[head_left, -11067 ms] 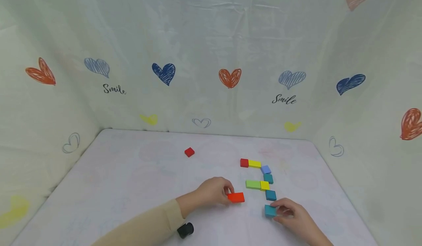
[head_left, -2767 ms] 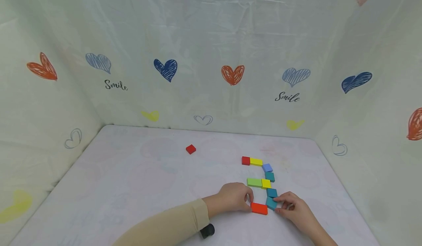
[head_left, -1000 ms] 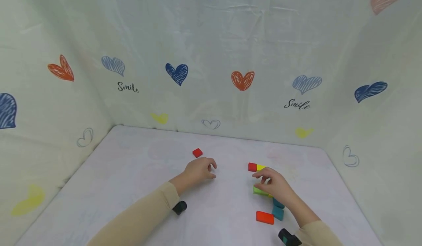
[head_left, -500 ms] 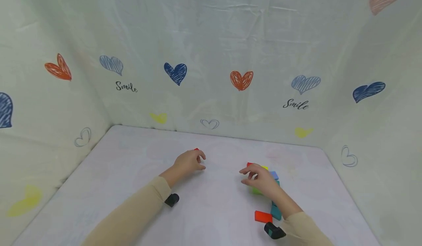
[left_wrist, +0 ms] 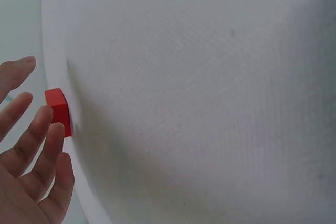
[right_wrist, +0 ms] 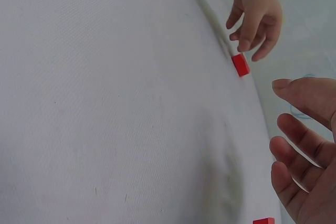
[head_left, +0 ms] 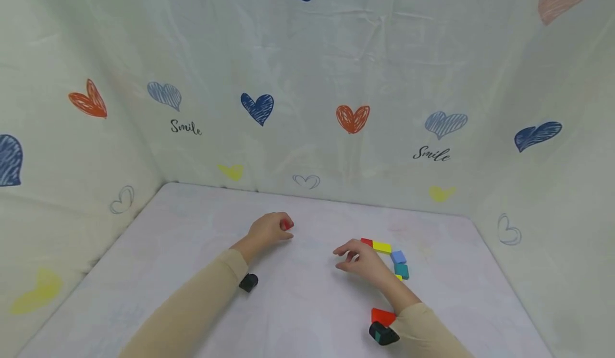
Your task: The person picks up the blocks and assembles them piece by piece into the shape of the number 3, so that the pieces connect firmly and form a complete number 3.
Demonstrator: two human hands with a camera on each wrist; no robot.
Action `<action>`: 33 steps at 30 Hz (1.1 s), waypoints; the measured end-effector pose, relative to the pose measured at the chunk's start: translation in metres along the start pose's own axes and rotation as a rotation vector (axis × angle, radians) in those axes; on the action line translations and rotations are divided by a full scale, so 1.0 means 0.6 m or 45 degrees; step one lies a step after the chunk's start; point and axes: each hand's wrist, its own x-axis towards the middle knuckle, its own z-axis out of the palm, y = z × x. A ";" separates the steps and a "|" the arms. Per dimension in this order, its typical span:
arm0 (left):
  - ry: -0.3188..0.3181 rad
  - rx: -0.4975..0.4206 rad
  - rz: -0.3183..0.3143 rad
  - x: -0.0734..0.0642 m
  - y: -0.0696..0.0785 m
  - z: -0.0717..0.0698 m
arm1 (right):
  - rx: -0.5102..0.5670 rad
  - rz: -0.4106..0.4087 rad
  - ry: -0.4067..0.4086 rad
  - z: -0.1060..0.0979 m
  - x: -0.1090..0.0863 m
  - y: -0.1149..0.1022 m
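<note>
My left hand (head_left: pixel 270 230) is at the small red block (head_left: pixel 286 224) towards the back of the table. In the left wrist view its fingers are spread beside that red block (left_wrist: pixel 59 111), thumb apart from them. My right hand (head_left: pixel 362 262) hovers with relaxed fingers and holds nothing, left of a curving line of blocks. The line shows a red block (head_left: pixel 367 242), a yellow block (head_left: pixel 382 247), a light blue block (head_left: pixel 398 257) and a teal block (head_left: pixel 401 271). An orange-red block (head_left: pixel 382 316) lies at its near end. My right hand and forearm hide the blocks between.
A white cloth covers the table (head_left: pixel 307 315), and a curtain (head_left: pixel 307 70) printed with hearts rises behind and at both sides. A black wrist camera (head_left: pixel 249 283) sits at my left wrist, another camera (head_left: pixel 384 334) at my right.
The orange-red block and the lowest teal block were moved to the line's near end and let go. My left hand then moved back to the lone red block; my right hand shifted leftward.
</note>
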 end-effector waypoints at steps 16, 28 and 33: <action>0.082 0.014 -0.086 0.026 -0.025 0.009 | -0.003 -0.016 -0.011 0.012 0.009 -0.003; 0.124 0.042 -0.055 0.030 -0.022 0.009 | -0.010 0.001 -0.024 0.011 0.009 -0.006; 0.129 0.049 -0.041 0.028 -0.021 0.007 | -0.011 -0.001 -0.024 0.011 0.009 -0.006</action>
